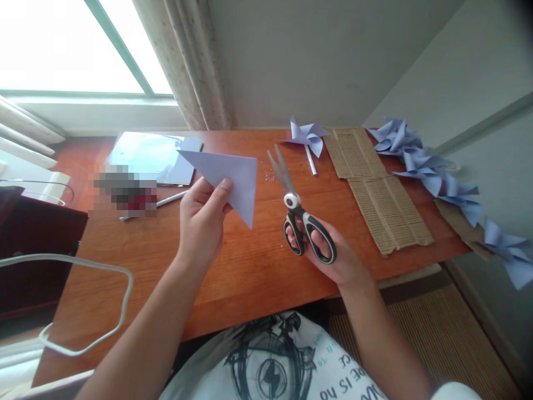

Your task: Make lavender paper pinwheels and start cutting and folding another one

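Note:
My left hand (206, 214) pinches a folded triangle of pale purple paper (237, 180) between thumb and fingers, held up above the table. In my right hand (333, 253) is a pair of scissors (293, 203) with black and white handles, fingers through the loops. Its blades are slightly apart and point up and away from me, to the right of the paper and not touching it. Beyond the scissors lies a finished paper pinwheel (308, 136) on a white stick. Tiny bits (270, 176) are scattered on the wood between the paper and the blades.
Corrugated cardboard (383, 205) lies at the right, with several purple pinwheels (433, 172) in a row along the far right edge. A stack of paper (144, 155), a white stick (172, 198) and a blurred-out item are at the left. A white cable (129, 283) loops over the table's (250, 294) left side.

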A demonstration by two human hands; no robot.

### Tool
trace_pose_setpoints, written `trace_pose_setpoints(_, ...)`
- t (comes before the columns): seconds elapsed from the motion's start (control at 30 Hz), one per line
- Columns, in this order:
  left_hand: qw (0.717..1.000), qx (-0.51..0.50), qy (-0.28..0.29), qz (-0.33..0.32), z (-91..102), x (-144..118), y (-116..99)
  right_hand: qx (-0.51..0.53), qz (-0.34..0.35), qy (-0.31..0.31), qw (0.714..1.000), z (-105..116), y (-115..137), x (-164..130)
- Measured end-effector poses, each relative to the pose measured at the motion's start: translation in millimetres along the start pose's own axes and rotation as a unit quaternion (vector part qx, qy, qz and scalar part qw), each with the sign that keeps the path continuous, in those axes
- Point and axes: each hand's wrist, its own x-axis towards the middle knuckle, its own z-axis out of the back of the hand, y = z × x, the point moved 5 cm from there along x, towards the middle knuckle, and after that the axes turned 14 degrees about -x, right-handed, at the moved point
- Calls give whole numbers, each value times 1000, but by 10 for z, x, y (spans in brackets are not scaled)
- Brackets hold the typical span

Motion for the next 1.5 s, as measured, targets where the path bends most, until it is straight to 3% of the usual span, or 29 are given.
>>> trace_pose_setpoints(0.13, 999, 4, 8, 42, 26, -43, 154, 56, -14, -4, 998, -60, -134, 1)
trace_pose_setpoints(0.3, 995, 14, -5, 97, 83, -132, 197, 31, -42, -18, 998, -142, -156, -29)
trace_pose_setpoints(0.43, 994, -1, -4, 107, 89, -150, 188, 14, -64, 11, 998, -257, -153, -55)
trace_pose_setpoints(0.53, 994, -7, -7, 110, 98, -153, 191, 15, -42, 11, 999, -302, -153, -34)
trace_pose_setpoints(0.63, 993, -9, -11, 116, 107, -165, 206, 15, -21, -8, 1000, -298, -151, -8)
trace_pose_setpoints(0.97, 991, -3, -3, 133, 64, -210, 254, -155, 2, -98, 983, -226, -66, -9)
trace_pose_setpoints(1.27, 992, -7, -19, 125, 65, -221, 243, -162, -4, -92, 983, -196, -87, -43)
trace_pose_setpoints(1.5, 991, -13, 8, 135, 24, -225, 247, -125, -15, -99, 987, -200, -124, -40)
